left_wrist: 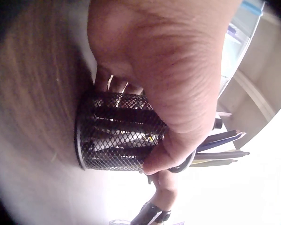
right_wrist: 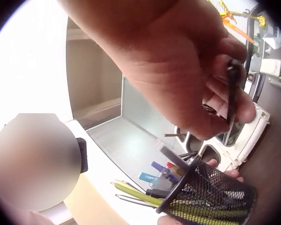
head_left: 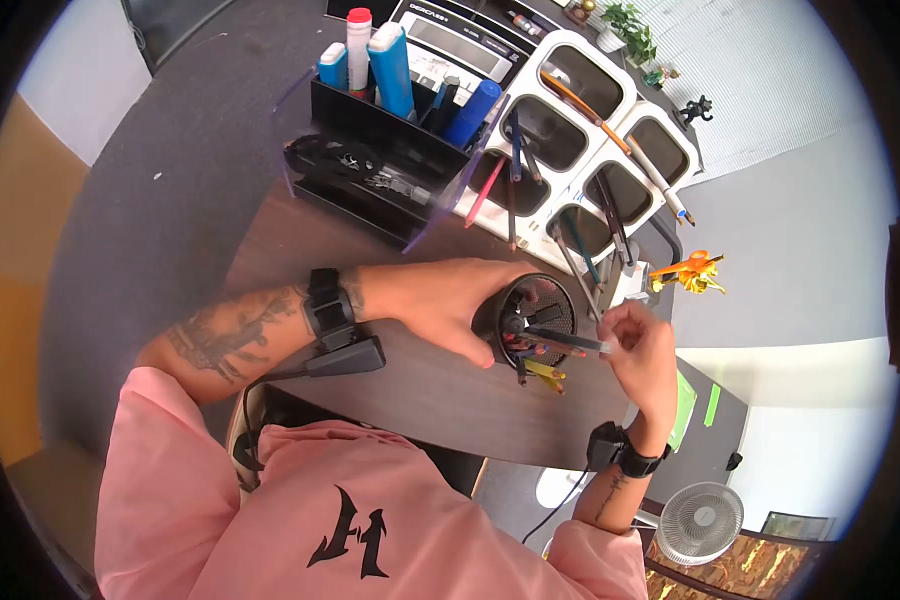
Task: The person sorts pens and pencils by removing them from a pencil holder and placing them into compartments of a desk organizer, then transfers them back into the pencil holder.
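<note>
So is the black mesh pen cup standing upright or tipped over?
Tipped. The mesh cup lies tilted in the left hand, its mouth facing the right hand, with pens sticking out sideways.

Left hand (head_left: 440, 305) grips mesh cup (head_left: 535, 318) (tilted); right hand (head_left: 642, 350) pinches pen (head_left: 568, 340).

Black metal-mesh cup (head_left: 542, 312), wood-grain table (head_left: 440, 390)
</note>
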`<state>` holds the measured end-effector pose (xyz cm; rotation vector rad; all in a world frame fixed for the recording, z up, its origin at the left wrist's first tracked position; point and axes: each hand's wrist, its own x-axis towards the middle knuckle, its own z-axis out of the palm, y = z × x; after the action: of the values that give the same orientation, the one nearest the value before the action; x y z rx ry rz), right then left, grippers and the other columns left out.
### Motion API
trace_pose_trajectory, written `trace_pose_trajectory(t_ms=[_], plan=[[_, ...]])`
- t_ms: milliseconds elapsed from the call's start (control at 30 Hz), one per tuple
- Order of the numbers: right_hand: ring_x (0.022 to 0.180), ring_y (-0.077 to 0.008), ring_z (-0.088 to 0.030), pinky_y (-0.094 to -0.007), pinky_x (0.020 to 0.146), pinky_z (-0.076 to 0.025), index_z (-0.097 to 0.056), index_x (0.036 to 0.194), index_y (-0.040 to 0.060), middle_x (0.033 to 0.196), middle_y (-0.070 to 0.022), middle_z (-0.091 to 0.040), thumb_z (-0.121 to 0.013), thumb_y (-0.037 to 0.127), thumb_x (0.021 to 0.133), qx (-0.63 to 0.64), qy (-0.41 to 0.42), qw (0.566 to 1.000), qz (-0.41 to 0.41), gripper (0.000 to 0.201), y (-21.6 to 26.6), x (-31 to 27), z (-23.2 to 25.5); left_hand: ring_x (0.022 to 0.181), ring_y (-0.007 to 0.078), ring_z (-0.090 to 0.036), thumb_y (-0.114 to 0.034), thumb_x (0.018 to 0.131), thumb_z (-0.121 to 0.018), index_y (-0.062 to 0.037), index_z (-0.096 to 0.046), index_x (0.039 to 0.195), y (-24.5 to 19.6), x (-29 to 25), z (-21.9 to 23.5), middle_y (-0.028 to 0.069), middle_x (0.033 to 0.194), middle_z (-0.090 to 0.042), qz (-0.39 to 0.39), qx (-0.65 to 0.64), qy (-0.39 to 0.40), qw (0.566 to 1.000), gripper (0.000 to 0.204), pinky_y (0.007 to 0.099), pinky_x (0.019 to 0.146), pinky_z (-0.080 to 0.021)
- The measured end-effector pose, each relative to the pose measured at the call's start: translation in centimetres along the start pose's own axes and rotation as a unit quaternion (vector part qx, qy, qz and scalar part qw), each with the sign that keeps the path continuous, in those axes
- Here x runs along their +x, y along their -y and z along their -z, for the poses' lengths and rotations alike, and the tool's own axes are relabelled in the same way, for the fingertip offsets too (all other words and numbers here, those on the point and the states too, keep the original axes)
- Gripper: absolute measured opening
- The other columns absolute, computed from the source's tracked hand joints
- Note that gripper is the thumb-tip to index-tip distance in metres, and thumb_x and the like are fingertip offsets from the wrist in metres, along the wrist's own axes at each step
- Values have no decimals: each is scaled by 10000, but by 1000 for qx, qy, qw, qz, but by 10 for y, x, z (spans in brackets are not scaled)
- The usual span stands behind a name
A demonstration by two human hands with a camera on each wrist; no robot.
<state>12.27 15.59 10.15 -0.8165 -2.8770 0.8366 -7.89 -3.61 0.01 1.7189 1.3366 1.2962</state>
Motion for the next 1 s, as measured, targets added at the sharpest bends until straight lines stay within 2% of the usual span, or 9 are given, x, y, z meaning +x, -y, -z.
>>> trace_pose_trajectory(t_ms=[100, 400, 500, 600, 700, 800, 867, 967, 1000], plan=[[503, -115, -504, -287, 507, -382, -666, 926, -23, 586, -78, -600, -715, 61, 840, -5, -73, 997, 29, 130, 11, 19, -9, 1207, 384, -588, -308, 661, -850, -4, -438, 1412, -1, 0, -1, 240, 1287, -597, -5, -2, -5, 1000, 910, 443, 1023, -463], [533, -54, -464, -244, 504, -354, -669, 931, -46, 590, -4, -550, -693, 29, 876, 22, -74, 997, -8, 96, 11, 9, 1, 1181, 391, -598, -275, 648, -838, -8, -459, 1378, -1, 0, -3, 231, 1252, -610, 4, -9, 9, 1000, 864, 443, 1003, -474], [555, -54, -470, -245, 523, -363, -674, 960, -44, 603, -8, -547, -693, 29, 879, 50, -72, 996, -29, 111, 9, 7, 5, 1177, 388, -601, -272, 649, -835, -9, -458, 1375, 2, 0, -8, 227, 1246, -613, -7, -29, 12, 999, 860, 443, 998, -478], [571, -70, -482, -259, 548, -386, -680, 992, -27, 630, -28, -548, -701, 28, 866, 9, -101, 995, 6, 140, 7, 14, 0, 1179, 383, -603, -268, 649, -832, -7, -456, 1375, 1, -1, -9, 222, 1248, -613, -7, -26, 16, 1000, 858, 441, 997, -480], [550, -136, -508, -297, 560, -423, -684, 1073, 19, 687, -67, -596, -729, 31, 823, -61, -169, 983, 46, 255, -1, 32, -16, 1182, 376, -605, -265, 648, -830, -6, -452, 1380, -1, 0, -8, 217, 1256, -612, -3, -12, 20, 1000, 863, 438, 1001, -479], [556, -138, -536, -300, 549, -435, -676, 1118, 27, 714, -72, -634, -742, 23, 810, -67, -140, 988, 1, 315, 22, 34, -23, 1188, 375, -602, -267, 646, -830, -8, -450, 1384, 1, -1, -9, 218, 1262, -611, -9, -20, 12, 1000, 870, 438, 1007, -475], [567, -124, -558, -295, 541, -444, -669, 1141, 27, 759, -71, -657, -760, 19, 793, -54, -127, 990, 15, 360, 18, 34, -25, 1193, 376, -599, -269, 645, -831, -10, -449, 1385, 2, -2, -10, 220, 1265, -610, -19, -27, 6, 999, 873, 439, 1010, -473], [606, -119, -600, -274, 571, -478, -650, 1129, 6, 833, -65, -674, -765, -17, 784, -31, -110, 993, -14, 364, 16, 31, -25, 1204, 377, -593, -271, 643, -832, -10, -446, 1390, 3, -1, -11, 221, 1272, -609, -13, -21, 8, 1000, 880, 441, 1017, -471], [638, -120, -618, -271, 592, -501, -635, 1138, -1, 865, -67, -674, -762, -39, 786, 2, -136, 990, 24, 375, 6, 32, -26, 1208, 374, -593, -271, 641, -833, -10, -445, 1393, 3, -2, -11, 220, 1277, -607, -8, -11, 3, 1000, 885, 441, 1022, -469]])
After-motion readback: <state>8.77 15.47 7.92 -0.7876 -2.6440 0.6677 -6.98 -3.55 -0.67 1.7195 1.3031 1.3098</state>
